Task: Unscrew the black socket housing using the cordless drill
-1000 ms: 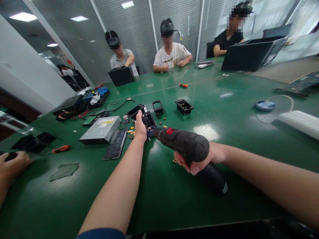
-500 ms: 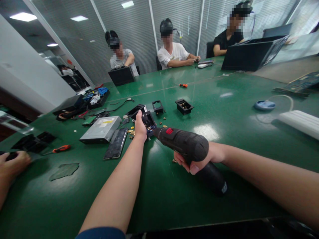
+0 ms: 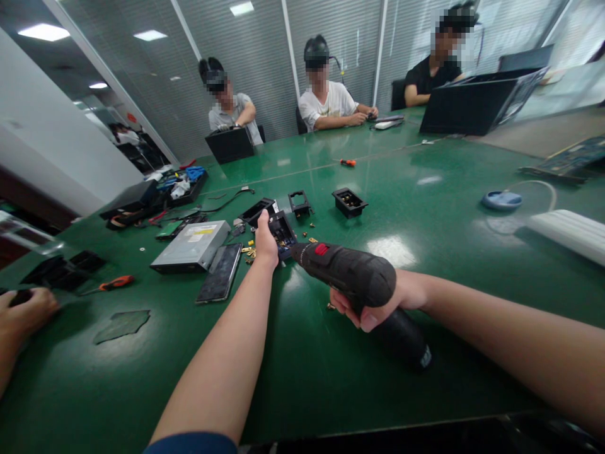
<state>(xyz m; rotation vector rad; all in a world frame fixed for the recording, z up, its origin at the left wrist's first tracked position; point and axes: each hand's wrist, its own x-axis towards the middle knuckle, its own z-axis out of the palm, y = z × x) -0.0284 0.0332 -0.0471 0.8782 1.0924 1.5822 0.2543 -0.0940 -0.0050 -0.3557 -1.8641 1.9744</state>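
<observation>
My left hand (image 3: 267,243) grips a small black plastic socket box (image 3: 282,228) with metal parts inside, tilted toward me. In my right hand (image 3: 373,309) is a black cordless drill (image 3: 347,268), its nose pointing into that box. The bit's tip is hidden inside the box. Just beyond lie a black frame (image 3: 299,203) and another black box (image 3: 258,211). To their right sits a similar black box (image 3: 349,202) with brass parts in it. Small brass pieces (image 3: 249,251) are scattered beside my left hand, and a few screws (image 3: 312,225) lie past the drill.
Left of my arm are a silver disc drive (image 3: 191,246), a dark phone (image 3: 220,272), an orange screwdriver (image 3: 116,282) and a flat dark shard (image 3: 123,326). Another person's hand (image 3: 33,309) is at the left edge. A white power strip (image 3: 571,233) lies right. Several people sit across the table.
Almost nothing differs. The drill and the socket box stay in the same place, both hands keeping their grip.
</observation>
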